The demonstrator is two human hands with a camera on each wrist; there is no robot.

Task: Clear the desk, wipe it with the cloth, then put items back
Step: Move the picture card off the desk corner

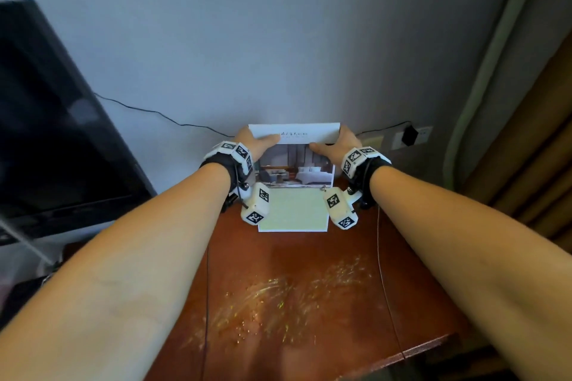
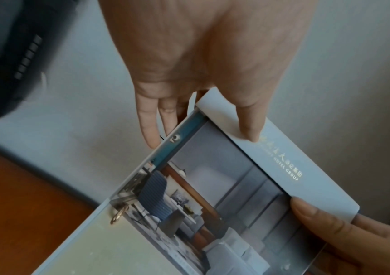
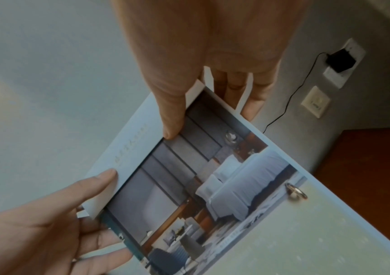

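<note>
A ring-bound hotel brochure (image 1: pixel 295 164) stands at the back of the wooden desk (image 1: pixel 309 288), against the wall (image 1: pixel 278 40). The left hand (image 1: pixel 257 141) and right hand (image 1: pixel 342 142) each pinch a top corner, fingers hidden behind. Its gold lettering is blurred.

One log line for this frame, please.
phase: putting items back | left hand and right hand: both hold brochure stand by its top edge | stand at back of desk by wall | desk wet-streaked

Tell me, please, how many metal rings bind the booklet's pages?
2 show: one ring near the booklet's left edge, one ring near its right, both along the fold. None seems hidden.
</note>
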